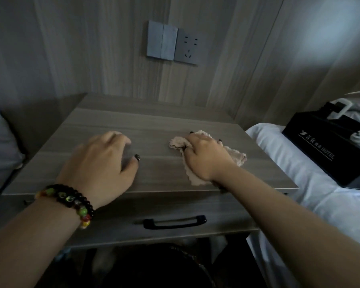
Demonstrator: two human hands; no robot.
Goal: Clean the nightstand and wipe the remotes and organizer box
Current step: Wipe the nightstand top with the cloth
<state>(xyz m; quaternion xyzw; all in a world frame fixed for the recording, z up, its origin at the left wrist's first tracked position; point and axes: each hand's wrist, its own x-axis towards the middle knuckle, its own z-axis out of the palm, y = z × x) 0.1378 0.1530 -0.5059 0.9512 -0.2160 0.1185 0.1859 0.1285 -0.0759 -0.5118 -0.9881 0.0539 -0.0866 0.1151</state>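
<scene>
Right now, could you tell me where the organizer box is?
In the head view, the black organizer box sits on the white bed, right of the nightstand.

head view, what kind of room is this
Most likely a hotel bedroom: a black box printed HOTEL lies on white bedding beside a wooden nightstand, with a switch and socket panel on the wall.
</scene>
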